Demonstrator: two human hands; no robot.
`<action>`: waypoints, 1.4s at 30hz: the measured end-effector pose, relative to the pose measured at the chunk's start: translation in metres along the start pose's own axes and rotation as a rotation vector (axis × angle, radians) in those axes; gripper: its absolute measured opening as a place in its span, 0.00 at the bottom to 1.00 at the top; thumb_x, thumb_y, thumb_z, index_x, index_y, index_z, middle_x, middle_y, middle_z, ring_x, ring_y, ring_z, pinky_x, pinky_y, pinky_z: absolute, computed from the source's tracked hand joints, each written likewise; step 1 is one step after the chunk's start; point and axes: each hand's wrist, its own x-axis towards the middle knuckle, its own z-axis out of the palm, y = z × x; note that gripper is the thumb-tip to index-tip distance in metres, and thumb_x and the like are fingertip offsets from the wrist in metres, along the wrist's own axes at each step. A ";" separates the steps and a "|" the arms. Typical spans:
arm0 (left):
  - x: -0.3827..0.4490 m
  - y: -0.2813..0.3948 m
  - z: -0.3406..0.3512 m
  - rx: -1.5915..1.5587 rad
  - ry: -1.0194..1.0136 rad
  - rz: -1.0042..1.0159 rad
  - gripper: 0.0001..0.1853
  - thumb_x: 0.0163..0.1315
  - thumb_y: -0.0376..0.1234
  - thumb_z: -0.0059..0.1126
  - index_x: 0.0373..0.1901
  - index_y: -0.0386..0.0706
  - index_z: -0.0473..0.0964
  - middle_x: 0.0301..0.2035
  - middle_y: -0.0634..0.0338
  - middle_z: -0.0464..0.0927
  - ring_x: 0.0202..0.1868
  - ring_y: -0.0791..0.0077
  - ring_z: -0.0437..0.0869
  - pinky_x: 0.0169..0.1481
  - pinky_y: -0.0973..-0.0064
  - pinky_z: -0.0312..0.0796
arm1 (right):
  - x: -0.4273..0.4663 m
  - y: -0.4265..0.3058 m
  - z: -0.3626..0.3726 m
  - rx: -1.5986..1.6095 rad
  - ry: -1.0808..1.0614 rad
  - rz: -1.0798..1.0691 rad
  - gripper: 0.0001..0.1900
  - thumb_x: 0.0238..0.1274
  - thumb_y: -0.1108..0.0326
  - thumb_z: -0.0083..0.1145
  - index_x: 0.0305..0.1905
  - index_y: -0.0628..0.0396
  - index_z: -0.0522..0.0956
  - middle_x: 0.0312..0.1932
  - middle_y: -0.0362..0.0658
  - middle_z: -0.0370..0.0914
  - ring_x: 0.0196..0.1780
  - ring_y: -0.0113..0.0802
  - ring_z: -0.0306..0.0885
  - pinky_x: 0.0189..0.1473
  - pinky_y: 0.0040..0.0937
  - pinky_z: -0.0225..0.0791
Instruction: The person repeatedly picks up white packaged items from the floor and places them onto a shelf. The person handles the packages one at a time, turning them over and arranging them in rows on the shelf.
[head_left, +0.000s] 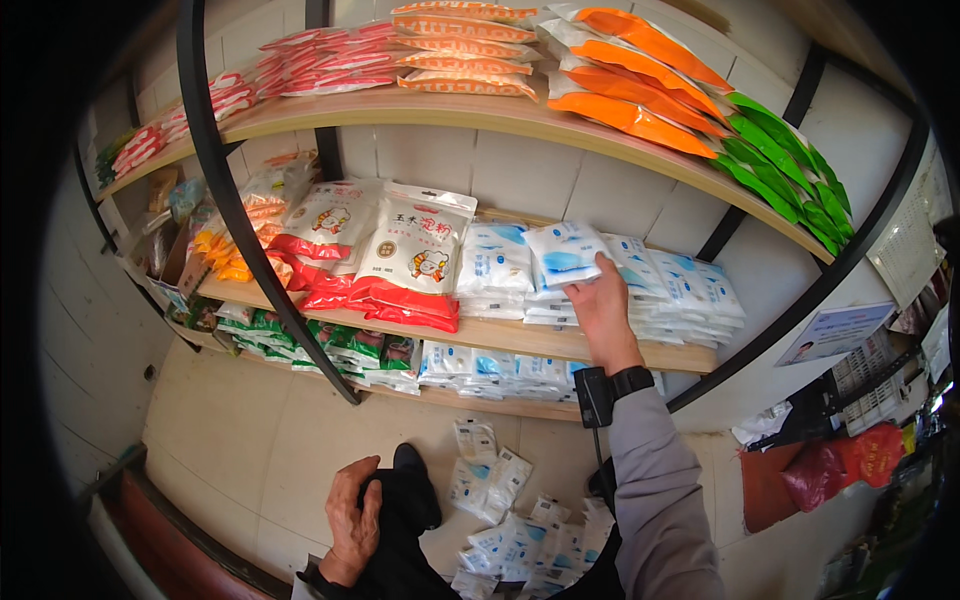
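My right hand reaches to the middle shelf and grips the near right edge of a white-and-blue plastic packet. That packet is above a stack of similar packets. More white-and-blue packets lie stacked to its right, and others to its left. My left hand hovers over or rests on my left knee, holding nothing, with thumb and fingers apart. Loose packets of the same kind are heaped on the floor between my feet.
Red-and-white starch bags fill the middle shelf's left part. Below lie green packets and white-and-blue ones. The upper shelf bears orange bags and green bags. A black metal post crosses the front left.
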 end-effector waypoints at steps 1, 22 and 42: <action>0.000 -0.002 0.000 -0.006 0.005 -0.007 0.15 0.70 0.25 0.55 0.56 0.35 0.81 0.49 0.46 0.84 0.50 0.54 0.86 0.57 0.65 0.77 | 0.006 0.001 -0.005 -0.057 0.028 0.016 0.22 0.78 0.65 0.52 0.66 0.68 0.68 0.66 0.58 0.74 0.69 0.56 0.76 0.69 0.53 0.73; -0.002 -0.003 0.001 -0.041 0.050 0.038 0.12 0.67 0.19 0.57 0.48 0.34 0.84 0.43 0.49 0.86 0.46 0.58 0.88 0.53 0.69 0.78 | -0.017 0.040 0.000 -0.295 0.211 0.004 0.17 0.77 0.69 0.53 0.56 0.76 0.69 0.46 0.60 0.81 0.43 0.53 0.90 0.40 0.44 0.88; -0.005 -0.006 0.000 0.011 0.033 -0.046 0.12 0.67 0.18 0.58 0.48 0.35 0.84 0.42 0.50 0.86 0.41 0.61 0.87 0.47 0.71 0.77 | -0.071 0.053 -0.037 -0.515 -0.092 0.172 0.15 0.73 0.58 0.62 0.47 0.61 0.78 0.36 0.48 0.85 0.34 0.35 0.85 0.35 0.35 0.80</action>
